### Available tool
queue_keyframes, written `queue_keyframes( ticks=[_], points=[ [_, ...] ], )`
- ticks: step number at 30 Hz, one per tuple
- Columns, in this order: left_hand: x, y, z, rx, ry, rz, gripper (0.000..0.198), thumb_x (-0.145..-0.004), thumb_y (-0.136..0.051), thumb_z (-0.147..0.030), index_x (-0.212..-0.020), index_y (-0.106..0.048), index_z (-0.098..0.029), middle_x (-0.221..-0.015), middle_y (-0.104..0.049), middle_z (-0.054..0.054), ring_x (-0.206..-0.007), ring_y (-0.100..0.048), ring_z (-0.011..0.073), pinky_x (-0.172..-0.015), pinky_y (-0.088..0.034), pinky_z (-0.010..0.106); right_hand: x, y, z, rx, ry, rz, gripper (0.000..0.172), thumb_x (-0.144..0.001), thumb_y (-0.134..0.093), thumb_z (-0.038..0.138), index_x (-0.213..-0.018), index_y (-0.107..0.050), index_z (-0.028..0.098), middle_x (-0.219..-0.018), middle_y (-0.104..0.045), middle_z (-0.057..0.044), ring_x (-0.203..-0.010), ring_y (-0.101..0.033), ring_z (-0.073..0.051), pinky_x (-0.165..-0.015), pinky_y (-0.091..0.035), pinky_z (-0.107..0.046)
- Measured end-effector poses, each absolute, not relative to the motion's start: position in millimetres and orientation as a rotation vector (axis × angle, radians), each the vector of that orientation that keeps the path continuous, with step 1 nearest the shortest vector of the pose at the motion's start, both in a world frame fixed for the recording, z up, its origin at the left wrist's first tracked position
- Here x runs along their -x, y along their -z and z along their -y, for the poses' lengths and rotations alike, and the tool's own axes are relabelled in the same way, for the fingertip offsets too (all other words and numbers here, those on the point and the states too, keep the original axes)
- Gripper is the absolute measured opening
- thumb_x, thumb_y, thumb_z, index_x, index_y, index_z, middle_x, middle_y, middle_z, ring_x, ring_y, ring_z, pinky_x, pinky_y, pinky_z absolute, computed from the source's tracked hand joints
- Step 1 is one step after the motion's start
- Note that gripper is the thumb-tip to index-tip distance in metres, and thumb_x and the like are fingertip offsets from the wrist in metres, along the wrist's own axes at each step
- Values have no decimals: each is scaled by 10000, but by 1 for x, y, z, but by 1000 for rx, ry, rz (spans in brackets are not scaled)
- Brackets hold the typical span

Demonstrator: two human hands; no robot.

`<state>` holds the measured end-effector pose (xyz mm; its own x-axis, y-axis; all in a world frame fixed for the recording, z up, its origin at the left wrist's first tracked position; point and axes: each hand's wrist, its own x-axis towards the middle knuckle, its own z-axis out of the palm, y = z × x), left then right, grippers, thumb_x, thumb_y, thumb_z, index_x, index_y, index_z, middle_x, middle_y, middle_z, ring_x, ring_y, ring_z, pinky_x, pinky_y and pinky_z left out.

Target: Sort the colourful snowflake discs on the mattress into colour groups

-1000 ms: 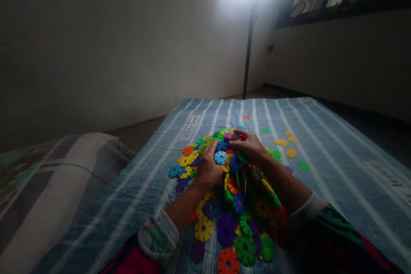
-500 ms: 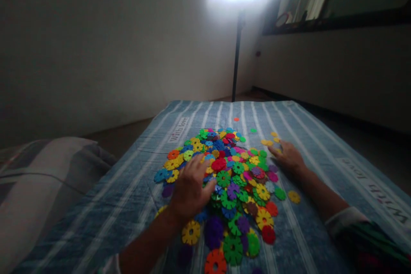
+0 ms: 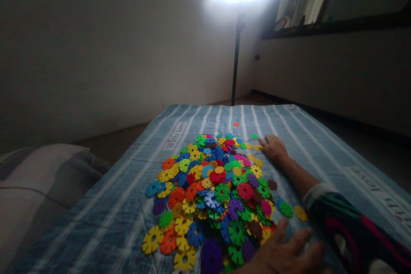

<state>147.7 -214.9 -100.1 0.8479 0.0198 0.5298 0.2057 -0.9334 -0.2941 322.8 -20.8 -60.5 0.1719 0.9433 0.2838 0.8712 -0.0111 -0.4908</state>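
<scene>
A broad, loose pile of flat, round plastic discs (image 3: 189,205) with notched rims, in yellow, green, blue, red, orange and purple, overlaps at many angles, spreading leftward from the fingers of the left hand (image 3: 282,250) and the right hand (image 3: 274,149). Small yellow discs (image 3: 258,148) lie at the right fingertips, with a green disc (image 3: 254,136) and an orange disc (image 3: 236,124) beyond; a separate yellow disc (image 3: 301,213) lies flat just past the left fingers.

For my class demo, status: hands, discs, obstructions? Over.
Right hand at yellow discs. Pile multicoloured, on striped cloth. Left hand hiding pile's near-right part.
</scene>
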Motion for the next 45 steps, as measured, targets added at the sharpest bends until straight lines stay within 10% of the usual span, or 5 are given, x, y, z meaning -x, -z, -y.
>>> queue_keyframes(
  ticks=[7,17,27,36,45],
  points=[
    [-157,79,196,2905,488,231,264,-972,-401,-338,-1038,-647,-268,-1068,-664,20,-987,-594,212,-886,-478,495,-238,56,34,1358,-391,2055,373,-982,-351,400,-1125,-649,229,-1133,-667,-52,-1063,-594,-189,-919,-444,-293],
    [-177,99,183,2886,435,383,300,-953,-420,-367,-1114,-659,-282,-1208,-634,44,-1141,-506,271,-960,-407,563,-236,59,-21,1475,-460,1928,347,-928,-442,406,-991,-692,172,-1008,-695,-85,-1020,-606,-220,-913,-430,-322],
    [-112,80,174,2628,629,617,183,-912,-489,-237,-827,-636,-170,-817,-634,31,-807,-573,174,-1052,-348,550,-236,37,-71,1598,-332,1832,348,-908,-494,412,-1052,-694,166,-1167,-648,-132,-1121,-552,-229,-915,-393,-287],
    [-37,67,167,2597,614,773,180,-913,-477,-213,-955,-648,-175,-1061,-688,62,-1087,-575,209,-1169,-148,567,-196,56,-37,1447,-623,2028,542,-957,-332,486,-700,-675,154,-631,-591,-9,-632,-550,-135,-581,-347,-221],
    [-5,45,174,2509,763,1053,197,-912,-471,-203,-1001,-644,-170,-1137,-689,67,-1171,-560,206,-1169,-214,518,-191,31,55,1258,-455,2253,273,-854,-543,359,-708,-691,181,-845,-601,-46,-757,-551,-146,-709,-416,-246]
  ],
)
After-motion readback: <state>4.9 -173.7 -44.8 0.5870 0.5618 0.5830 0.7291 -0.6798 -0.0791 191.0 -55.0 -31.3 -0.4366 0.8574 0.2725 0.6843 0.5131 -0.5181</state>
